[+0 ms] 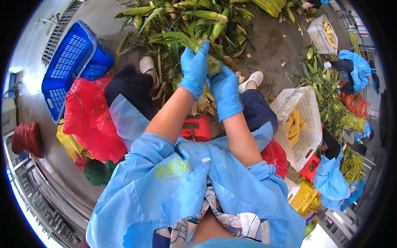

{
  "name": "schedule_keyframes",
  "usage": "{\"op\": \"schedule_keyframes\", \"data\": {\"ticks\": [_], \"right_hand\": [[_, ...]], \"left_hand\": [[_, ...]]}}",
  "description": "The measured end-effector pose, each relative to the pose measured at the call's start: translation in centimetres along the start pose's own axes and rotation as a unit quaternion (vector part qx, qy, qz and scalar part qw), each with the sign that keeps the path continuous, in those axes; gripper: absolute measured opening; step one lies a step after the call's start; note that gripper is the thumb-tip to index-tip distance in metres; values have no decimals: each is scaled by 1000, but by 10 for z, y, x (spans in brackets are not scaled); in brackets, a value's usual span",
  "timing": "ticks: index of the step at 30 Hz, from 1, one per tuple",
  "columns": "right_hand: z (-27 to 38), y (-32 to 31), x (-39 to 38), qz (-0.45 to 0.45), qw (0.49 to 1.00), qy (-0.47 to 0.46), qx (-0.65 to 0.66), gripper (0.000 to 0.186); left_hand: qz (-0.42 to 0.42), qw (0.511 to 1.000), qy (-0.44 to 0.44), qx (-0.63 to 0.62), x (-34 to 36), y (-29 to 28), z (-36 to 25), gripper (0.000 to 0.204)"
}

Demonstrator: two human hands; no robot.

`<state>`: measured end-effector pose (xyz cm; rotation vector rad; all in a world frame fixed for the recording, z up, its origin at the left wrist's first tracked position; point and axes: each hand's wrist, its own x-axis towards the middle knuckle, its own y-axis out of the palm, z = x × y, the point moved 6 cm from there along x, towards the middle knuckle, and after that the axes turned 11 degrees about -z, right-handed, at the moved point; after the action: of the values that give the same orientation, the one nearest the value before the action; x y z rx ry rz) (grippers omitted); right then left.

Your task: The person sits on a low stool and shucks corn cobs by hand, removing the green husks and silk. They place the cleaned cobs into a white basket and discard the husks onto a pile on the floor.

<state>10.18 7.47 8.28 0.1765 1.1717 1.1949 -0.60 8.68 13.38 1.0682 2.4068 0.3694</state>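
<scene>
Both my hands wear blue gloves and grip one ear of corn [214, 64] still in its green husk. My left hand [194, 68] clutches the husk leaves near the top of the ear. My right hand [225, 91] holds the lower part of the same ear. The ear hangs over the floor between my knees, above a heap of stripped pale husks [203, 103]. A big pile of unhusked corn with green leaves [186, 20] lies just beyond my hands.
A white crate [312, 120] with peeled yellow cobs stands at my right. A blue crate [74, 62] and a red mesh sack [89, 118] lie at my left. A red stool [196, 127] is under me. Other people in blue sit at the right.
</scene>
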Motion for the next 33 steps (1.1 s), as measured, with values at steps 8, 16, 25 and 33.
{"op": "schedule_keyframes", "data": {"ticks": [8, 16, 25, 33], "right_hand": [[37, 14, -75, 1, 718, -449, -532, 37], [112, -64, -154, -62, 877, -392, -272, 12], [33, -24, -17, 38, 492, -442, -749, 50], [27, 16, -23, -7, 492, -503, -711, 66]], "left_hand": [[-75, 963, -207, -155, 124, -43, 39, 35], [-174, 982, -41, -57, 272, -157, -45, 46], [-147, 982, -67, -97, 166, -83, -50, 43], [-33, 927, -278, -249, 61, -63, 15, 28]]}}
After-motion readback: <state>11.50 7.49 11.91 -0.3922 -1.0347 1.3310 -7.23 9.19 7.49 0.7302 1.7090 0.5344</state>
